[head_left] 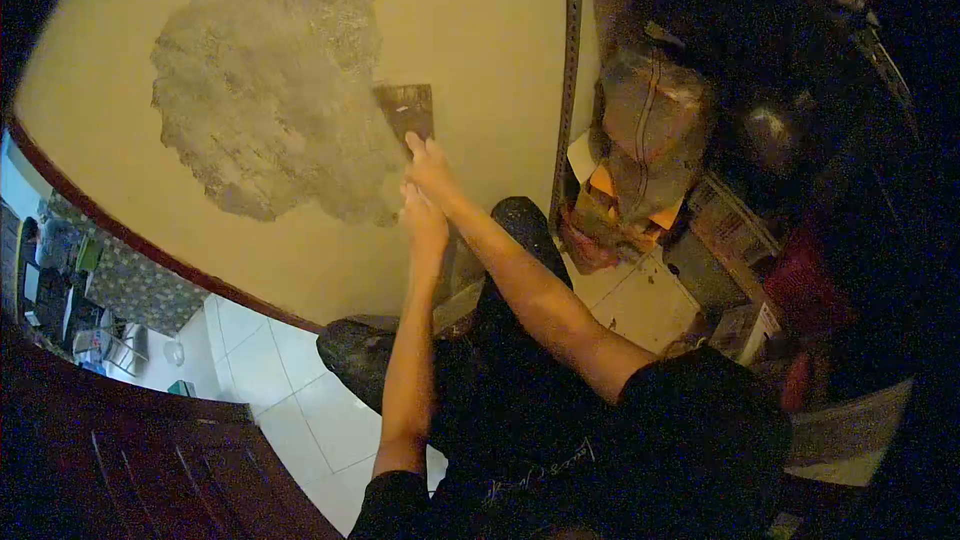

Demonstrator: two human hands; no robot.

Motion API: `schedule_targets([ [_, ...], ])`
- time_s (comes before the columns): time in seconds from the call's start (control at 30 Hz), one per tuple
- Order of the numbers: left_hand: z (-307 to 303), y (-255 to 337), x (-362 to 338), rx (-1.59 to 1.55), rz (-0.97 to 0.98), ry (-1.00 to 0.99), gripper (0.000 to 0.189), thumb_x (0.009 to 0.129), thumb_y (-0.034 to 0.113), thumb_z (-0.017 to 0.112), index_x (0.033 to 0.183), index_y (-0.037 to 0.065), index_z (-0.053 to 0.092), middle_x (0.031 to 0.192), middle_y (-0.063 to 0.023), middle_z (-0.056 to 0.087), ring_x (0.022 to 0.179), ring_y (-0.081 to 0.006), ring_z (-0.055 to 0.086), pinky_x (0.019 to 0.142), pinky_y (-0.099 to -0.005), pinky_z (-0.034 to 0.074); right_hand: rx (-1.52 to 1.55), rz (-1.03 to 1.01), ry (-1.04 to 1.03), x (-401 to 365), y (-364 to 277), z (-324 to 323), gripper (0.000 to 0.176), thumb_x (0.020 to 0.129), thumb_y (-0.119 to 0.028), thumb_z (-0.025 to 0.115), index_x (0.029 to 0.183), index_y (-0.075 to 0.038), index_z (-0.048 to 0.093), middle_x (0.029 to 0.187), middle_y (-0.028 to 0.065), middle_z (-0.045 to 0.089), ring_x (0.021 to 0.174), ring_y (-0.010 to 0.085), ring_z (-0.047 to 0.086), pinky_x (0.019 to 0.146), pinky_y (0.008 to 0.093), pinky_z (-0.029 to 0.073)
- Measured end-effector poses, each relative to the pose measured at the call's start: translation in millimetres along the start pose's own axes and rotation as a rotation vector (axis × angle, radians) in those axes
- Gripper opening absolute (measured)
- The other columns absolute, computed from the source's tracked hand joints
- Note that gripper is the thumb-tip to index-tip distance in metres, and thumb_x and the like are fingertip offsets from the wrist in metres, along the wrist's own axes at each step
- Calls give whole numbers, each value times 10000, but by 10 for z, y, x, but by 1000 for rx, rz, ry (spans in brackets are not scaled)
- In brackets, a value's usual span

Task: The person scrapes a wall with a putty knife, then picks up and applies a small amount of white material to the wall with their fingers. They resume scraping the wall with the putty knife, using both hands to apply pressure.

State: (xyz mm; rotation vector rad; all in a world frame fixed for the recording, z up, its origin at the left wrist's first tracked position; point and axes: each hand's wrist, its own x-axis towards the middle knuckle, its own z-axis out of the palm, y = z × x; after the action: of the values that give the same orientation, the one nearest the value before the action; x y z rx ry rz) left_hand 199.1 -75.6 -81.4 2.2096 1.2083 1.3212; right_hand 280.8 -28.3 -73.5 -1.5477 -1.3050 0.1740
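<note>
A scraper (408, 110) with a wide, flat, worn blade lies against a yellowish wall (480, 30). My right hand (432, 175) is closed round its handle, just behind the blade, with a finger stretched toward the metal. Directly below it, my left hand (426, 218) is closed at the lower part of the handle, touching the right hand. Most of the handle is hidden by my fingers. To the left of the blade spreads a large rough grey patch (270, 90) with ragged edges, where the yellow surface is absent.
A dark wooden door (170, 460) and an opening onto a tiled floor (300, 410) are at lower left. Along the right side stand a clear plastic-covered bag (655, 120), boxes (735, 220) and other clutter in shadow. A dark trim strip (571, 70) edges the wall.
</note>
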Motion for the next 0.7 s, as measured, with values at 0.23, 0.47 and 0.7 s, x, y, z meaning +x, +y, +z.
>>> schedule_targets([
  [0.23,-102,43,92,-99,-17,-126,386,928,197,434,1257,-5,447,1111,-349,536,969,-508,540,789,-545,451,462,459,1,89,-384,-237,433,927,-376,431,1181,-36,519,1012,328,533,975,504,513,799,541,432],
  [0.47,61,-102,123,-18,144,72,317,924,178,437,1173,-11,489,1027,-310,585,910,-506,561,743,-558,458,367,403,162,215,-276,-125,525,903,-469,486,943,52,543,747,196,582,629,329,600,632,423,462],
  [0.7,84,-108,-53,101,60,-2,296,925,169,431,1137,-26,500,1023,-298,586,885,-511,560,743,-546,463,-29,-51,75,40,-102,-83,470,951,-388,379,1264,-46,457,1011,282,531,986,504,529,811,518,453],
])
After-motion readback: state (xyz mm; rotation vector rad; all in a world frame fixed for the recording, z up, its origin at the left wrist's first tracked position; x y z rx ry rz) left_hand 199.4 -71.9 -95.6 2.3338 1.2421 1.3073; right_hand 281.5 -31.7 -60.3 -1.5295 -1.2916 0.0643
